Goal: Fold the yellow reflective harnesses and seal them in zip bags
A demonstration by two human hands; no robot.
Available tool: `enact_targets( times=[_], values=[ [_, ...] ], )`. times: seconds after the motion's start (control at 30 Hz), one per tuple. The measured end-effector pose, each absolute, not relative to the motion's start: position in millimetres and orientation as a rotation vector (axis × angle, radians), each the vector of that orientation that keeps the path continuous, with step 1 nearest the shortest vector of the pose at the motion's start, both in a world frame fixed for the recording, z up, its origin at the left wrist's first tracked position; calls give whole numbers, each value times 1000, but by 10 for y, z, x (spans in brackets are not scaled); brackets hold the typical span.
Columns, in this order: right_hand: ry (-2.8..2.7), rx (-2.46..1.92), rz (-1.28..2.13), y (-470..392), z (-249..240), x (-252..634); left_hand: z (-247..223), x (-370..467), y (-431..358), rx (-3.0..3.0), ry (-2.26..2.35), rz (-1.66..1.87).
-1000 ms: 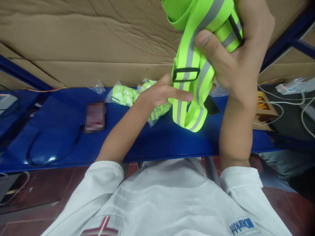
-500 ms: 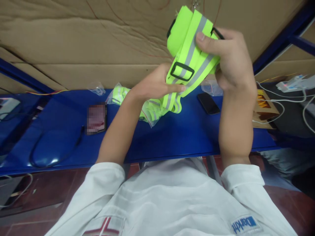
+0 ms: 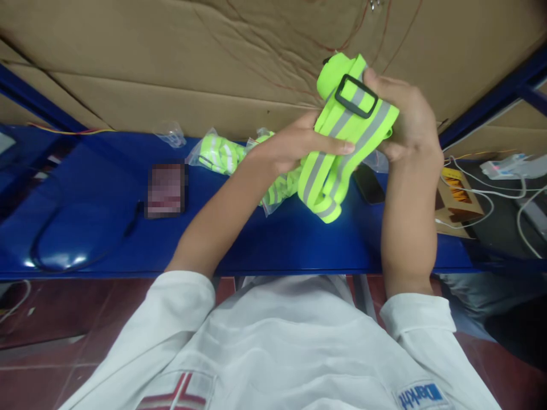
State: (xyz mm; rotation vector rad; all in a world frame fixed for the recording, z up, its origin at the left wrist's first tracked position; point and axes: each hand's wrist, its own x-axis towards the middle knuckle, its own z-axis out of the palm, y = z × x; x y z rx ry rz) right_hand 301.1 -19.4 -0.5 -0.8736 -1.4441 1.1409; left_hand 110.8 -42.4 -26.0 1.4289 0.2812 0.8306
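Note:
Both hands hold a neon yellow reflective strap [image 3: 342,122] with grey stripes, folded over in layers, above the blue table. My left hand [image 3: 299,142] grips its lower middle, the thumb lying across the front. At the upper right edge my right hand [image 3: 405,111] pinches the bundle, and its fingertips are hidden behind. A black plastic buckle [image 3: 356,95] sits on the strap near my right thumb. Striped loops of the strap hang below my left hand. Behind my left wrist lie more neon straps in clear bags [image 3: 220,154] on the table.
A phone with a blurred screen [image 3: 166,191] lies left on the blue table [image 3: 256,245], near a black cable. A dark phone [image 3: 370,185] lies behind the strap. Cardboard [image 3: 171,62] lines the back. White cables and a power strip [image 3: 504,166] are at right.
The strap bundle has come lower and slightly right in view. The buckle now sits higher on it, close to my right thumb, and a longer loop hangs below my left hand.

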Motion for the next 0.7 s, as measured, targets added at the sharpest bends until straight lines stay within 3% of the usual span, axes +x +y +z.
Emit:
enact_targets(
  times=[0.13,0.37,0.57,0.7],
  values=[
    [-1425,-873,939,-221,46,3061,-341,1317,-493,1214,154,628],
    [-1460,-817,361,-420,250,3261,-427,1368,-568,1161,250,636],
    [-1611,-773,424,-699,404,3242,-364,1284,-502,1651,500,868],
    [-1573,-750,751,-602,281,3094,-102,1076,-548,1895,392,891]
  ],
)
